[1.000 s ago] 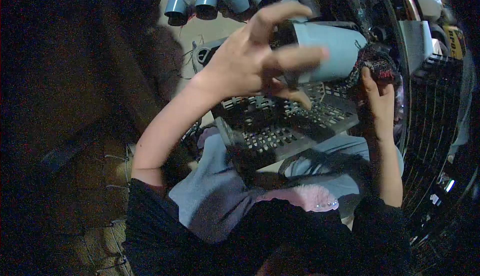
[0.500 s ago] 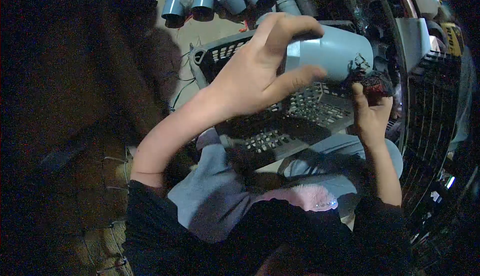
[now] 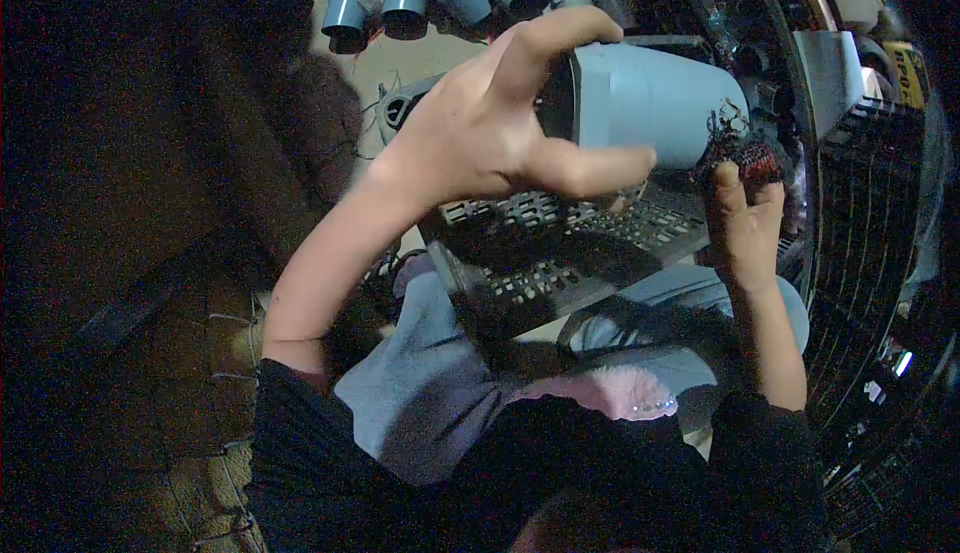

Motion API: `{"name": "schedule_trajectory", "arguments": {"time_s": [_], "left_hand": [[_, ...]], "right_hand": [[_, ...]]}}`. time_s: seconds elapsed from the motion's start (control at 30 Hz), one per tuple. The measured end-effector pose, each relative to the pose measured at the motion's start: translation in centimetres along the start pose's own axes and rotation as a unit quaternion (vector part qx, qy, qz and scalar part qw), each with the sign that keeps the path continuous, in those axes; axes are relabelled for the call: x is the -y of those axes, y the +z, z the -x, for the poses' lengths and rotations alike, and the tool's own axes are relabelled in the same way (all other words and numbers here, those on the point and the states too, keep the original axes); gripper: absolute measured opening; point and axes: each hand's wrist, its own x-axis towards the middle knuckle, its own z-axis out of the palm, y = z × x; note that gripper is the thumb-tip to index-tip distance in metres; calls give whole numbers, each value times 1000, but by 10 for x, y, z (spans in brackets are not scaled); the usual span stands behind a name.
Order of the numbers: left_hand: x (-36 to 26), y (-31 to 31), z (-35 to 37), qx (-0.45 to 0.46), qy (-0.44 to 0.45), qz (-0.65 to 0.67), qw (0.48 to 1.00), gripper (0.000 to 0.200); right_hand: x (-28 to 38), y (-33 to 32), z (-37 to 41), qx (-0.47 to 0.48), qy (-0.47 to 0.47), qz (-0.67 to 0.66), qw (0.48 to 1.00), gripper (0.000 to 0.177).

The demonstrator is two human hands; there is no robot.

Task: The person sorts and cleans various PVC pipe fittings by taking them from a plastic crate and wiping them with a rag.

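A blue-grey plastic pipe fitting (image 3: 660,103) lies sideways above a black perforated crate (image 3: 560,243). Its open, dark-rimmed end faces my left palm. My left hand (image 3: 500,123) spans that end, with the forefinger along the top and the thumb at the lower side; its other fingers are hidden. Between the thumb and fingers of my right hand (image 3: 745,233) is a black-and-red mesh wad (image 3: 750,163) with frayed strands. The wad sits against the lower right end of the fitting.
Several similar fittings (image 3: 405,3) lie on the floor at the back. A dark rack (image 3: 865,213) stands to the right, with a white box (image 3: 830,63) and a yellow label (image 3: 907,73) behind it. My knees flank the crate's near side.
My left hand has shifted left and slightly down, with its thumb now lower on the fitting. More of the fitting's left end shows. My right hand has barely moved.
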Motion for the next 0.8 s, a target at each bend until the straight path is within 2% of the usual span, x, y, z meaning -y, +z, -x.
{"name": "schedule_trajectory", "arguments": {"time_s": [0.17,0.23,0.27,0.3,0.33,0.4,0.47,0.57,0.6,0.7,0.8], "left_hand": [[9,-3,3,4,74,-33,997,55],[5,-1,1,-34,4,45,998,54],[6,-1,0,-50,-20,91,994,63],[6,-1,-1,-68,-41,138,987,75],[12,15,0,-126,-57,172,975,80],[12,26,-1,-156,-121,226,954,83],[1,19,-3,-107,-212,274,932,78],[-15,6,-11,-60,-325,365,870,66],[-20,4,-12,-48,-354,394,847,63],[-20,0,-11,-46,-333,308,890,67],[-22,6,-10,-116,-269,297,909,73]], "right_hand": [[4,3,-1,20,65,-41,997,23],[5,2,-1,27,72,-52,996,22],[6,1,-1,29,72,-63,995,21],[6,2,0,21,52,-59,997,21],[7,2,0,14,32,-55,998,21],[7,6,6,-6,-55,7,998,26],[9,6,9,-13,-147,112,983,35],[3,5,8,12,-239,94,966,51],[3,4,8,13,-236,93,967,51],[1,2,7,24,-254,116,960,48],[6,3,8,26,-216,129,967,48]]}}
